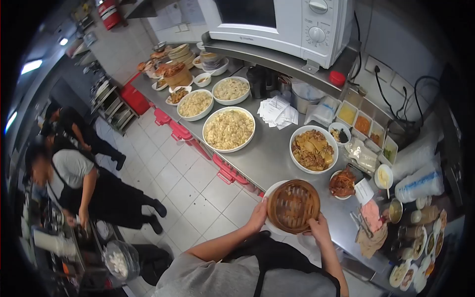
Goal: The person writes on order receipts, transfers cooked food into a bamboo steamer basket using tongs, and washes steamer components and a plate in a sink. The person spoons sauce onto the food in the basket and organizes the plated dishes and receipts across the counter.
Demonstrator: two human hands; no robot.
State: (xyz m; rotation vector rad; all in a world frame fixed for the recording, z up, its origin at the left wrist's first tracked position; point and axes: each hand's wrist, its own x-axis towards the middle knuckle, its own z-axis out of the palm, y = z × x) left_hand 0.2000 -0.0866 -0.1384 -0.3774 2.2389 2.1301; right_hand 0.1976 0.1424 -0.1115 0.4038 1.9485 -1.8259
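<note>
Bamboo steamer [293, 206] lies between left hand [258, 216] and right hand [319, 228], the hands holding it from either side.

Stretches as a steel counter [272, 159] beneath a brown-food bowl [313, 172]. Carries three large bowls of pale, grainy food [229, 150] to the left of that bowl, and loose paper slips [277, 113] nearer its upper left. Bears a small white bowl [342, 143] just beside its upper right, with a bowl of reddish food [341, 198] at its lower right.
</note>
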